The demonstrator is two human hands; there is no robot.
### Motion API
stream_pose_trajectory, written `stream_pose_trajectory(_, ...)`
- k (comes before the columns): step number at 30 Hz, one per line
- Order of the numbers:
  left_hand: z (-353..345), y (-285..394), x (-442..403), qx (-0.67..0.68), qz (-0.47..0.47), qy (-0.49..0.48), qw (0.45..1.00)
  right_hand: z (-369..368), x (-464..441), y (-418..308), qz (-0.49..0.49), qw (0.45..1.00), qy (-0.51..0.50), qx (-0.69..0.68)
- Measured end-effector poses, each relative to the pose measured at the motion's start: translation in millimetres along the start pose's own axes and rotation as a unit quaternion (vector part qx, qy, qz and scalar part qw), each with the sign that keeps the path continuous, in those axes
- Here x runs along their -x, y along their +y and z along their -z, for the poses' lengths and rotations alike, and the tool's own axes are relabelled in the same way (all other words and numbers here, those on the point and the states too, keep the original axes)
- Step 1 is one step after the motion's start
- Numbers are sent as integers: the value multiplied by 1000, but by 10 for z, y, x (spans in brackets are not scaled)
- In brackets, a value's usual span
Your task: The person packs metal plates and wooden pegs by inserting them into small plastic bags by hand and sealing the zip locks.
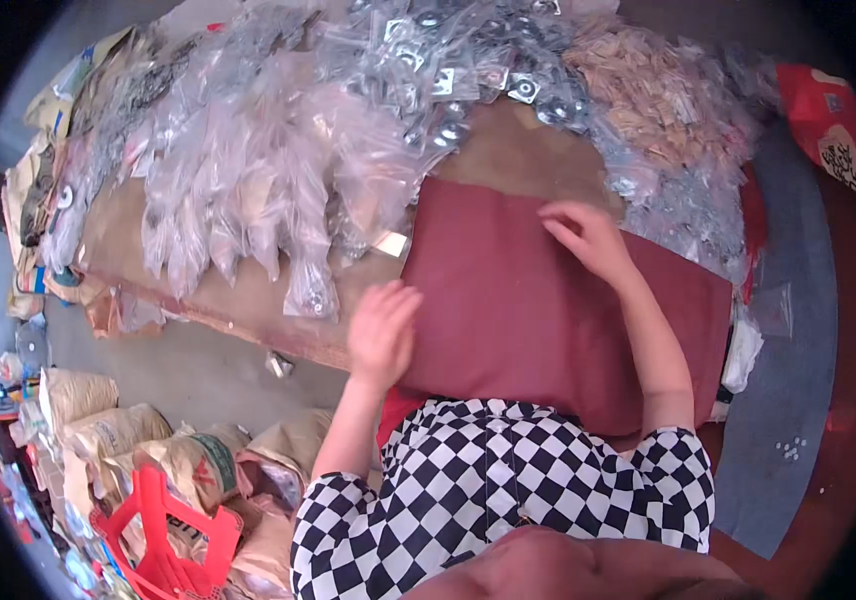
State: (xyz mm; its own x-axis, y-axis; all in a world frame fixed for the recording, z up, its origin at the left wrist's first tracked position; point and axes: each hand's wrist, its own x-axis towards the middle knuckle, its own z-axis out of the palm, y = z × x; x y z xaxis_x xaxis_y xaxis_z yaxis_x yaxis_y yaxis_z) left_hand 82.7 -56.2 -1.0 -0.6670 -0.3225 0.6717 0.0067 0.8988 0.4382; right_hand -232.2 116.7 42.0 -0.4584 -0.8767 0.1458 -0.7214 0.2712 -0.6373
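A dark red cloth [508, 290] lies over the front of the brown work table [538, 150] and reaches down to the checkered shirt. My left hand [384, 335] is at the cloth's left edge, fingers extended and close together, holding nothing that I can see. On the cloth's upper right part, my right hand [588, 240] rests or hovers with its fingers apart and nothing between them. Clear plastic bags [248, 170] with small parts lie left of the cloth. A small pale rectangular piece [390, 243] is just beyond my left hand.
Piles of bagged metal parts [448, 80] and bagged tan pieces [648, 95] cover the table's far side. Sacks [193, 465] and a red plastic stool [168, 540] stand at the lower left. A grey mat [783, 400] and a red bag [833, 140] are at the right.
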Motion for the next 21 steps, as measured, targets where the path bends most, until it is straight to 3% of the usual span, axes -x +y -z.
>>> stream_pose_trajectory(2, -241, 150, -236, 73, 5, -60, 996, -92, -361, -89, -34, 999, 13, 31)
stream_pose_trajectory(5, -512, 405, -434, 168, 56, -123, 976, -488, -1001, -11, 118, 982, 81, 122)
stream_pose_trajectory(6, -569, 460, -480, 173, 33, -133, 975, -649, -1201, 30, 153, 974, 106, 127)
stream_pose_trajectory(8, -652, 511, -526, 180, 22, -144, 973, -1063, -1572, 204, 150, 971, 118, 144)
stream_pose_trajectory(11, -654, 438, -498, 196, 58, -177, 963, -1061, -1756, 206, 136, 976, 99, 138)
stream_pose_trajectory(13, -693, 324, -355, 301, 305, -173, 887, -1028, -1796, 250, 120, 984, 70, 115)
stream_pose_trajectory(16, -762, 120, -315, 489, 461, -81, 736, -952, -1705, 410, 100, 991, 61, 62)
stream_pose_trajectory(17, -790, 76, -327, 530, 476, -67, 699, -924, -1625, 452, 109, 987, 109, 42)
stream_pose_trajectory(18, -838, 68, -361, 530, 477, -69, 698, -888, -1578, 453, 120, 980, 158, 23)
stream_pose_trajectory(19, -898, 75, -401, 527, 472, -71, 703, -812, -1547, 365, 119, 980, 158, 23)
stream_pose_trajectory(21, -1004, 125, -427, 521, 450, -93, 719, -723, -1485, 188, -12, 997, 69, 43)
